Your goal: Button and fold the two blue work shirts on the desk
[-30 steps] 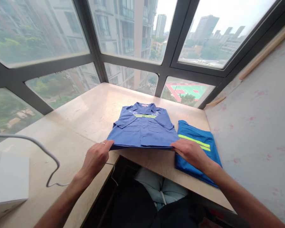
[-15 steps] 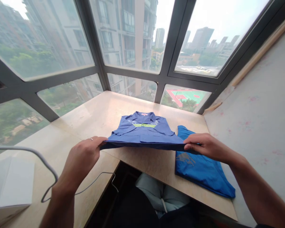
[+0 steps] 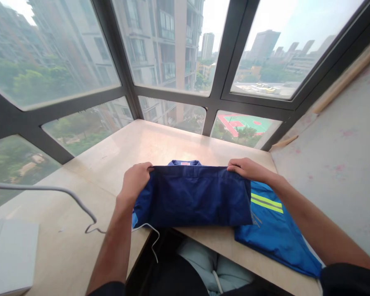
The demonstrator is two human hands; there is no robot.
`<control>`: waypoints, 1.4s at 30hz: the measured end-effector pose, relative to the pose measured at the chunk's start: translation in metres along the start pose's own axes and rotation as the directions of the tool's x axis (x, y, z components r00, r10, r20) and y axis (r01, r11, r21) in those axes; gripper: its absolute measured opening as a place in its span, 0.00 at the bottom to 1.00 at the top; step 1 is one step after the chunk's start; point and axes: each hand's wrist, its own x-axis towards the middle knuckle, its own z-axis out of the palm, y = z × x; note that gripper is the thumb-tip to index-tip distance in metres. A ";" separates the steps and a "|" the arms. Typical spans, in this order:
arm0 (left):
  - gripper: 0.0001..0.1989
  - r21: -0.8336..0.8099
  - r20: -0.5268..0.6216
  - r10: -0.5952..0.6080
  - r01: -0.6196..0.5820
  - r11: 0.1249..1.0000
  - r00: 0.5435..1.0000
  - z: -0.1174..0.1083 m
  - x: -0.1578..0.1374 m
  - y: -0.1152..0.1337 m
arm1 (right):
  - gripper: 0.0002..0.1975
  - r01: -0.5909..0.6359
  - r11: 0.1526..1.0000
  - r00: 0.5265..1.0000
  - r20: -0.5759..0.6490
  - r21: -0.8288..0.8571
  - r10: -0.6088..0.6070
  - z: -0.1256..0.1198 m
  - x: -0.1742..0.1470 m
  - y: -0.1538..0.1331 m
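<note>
A navy-blue work shirt (image 3: 191, 197) lies on the wooden desk, its lower part lifted up and folded toward the window. My left hand (image 3: 137, 177) pinches the left end of the raised hem, and my right hand (image 3: 245, 168) grips its right end. Behind the hem the collar with a pale label peeks out; the shirt's front is hidden. Close to my right forearm is a bright blue folded garment (image 3: 274, 234) with a yellow-green and grey stripe, partly covered by the shirt's right side.
A white box (image 3: 14, 255) stands at the desk's left. A grey cable (image 3: 58, 189) runs across from the left, its thin end hanging over the desk edge. A grey cushion (image 3: 231, 271) sits below. Windows and a papered wall (image 3: 336, 172) enclose the wooden desk (image 3: 98, 197).
Both hands have moved away from me, toward the window, carrying the hem up over the shirt's front. The chest stripe is now covered, and the blue garment's stripe has come into view.
</note>
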 end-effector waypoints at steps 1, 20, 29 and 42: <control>0.14 -0.018 0.039 -0.007 0.008 1.000 0.999 0.009 0.016 -0.002 | 0.16 -0.016 1.000 1.000 0.015 0.004 0.016 0.007 0.013 0.010; 0.27 -0.126 0.402 0.255 -0.222 0.967 0.879 0.194 0.173 -0.079 | 0.28 -0.200 0.979 0.972 0.130 0.032 0.194 0.153 0.159 0.181; 0.30 -0.246 0.447 0.009 0.114 0.963 0.894 0.186 0.185 -0.103 | 0.18 -0.221 0.956 0.971 -0.136 -0.193 0.197 0.156 0.134 0.162; 0.26 -0.233 -0.155 0.079 -0.114 0.966 0.985 0.206 0.045 0.065 | 0.27 0.023 0.992 0.970 -0.236 -0.125 -0.052 0.249 0.121 -0.007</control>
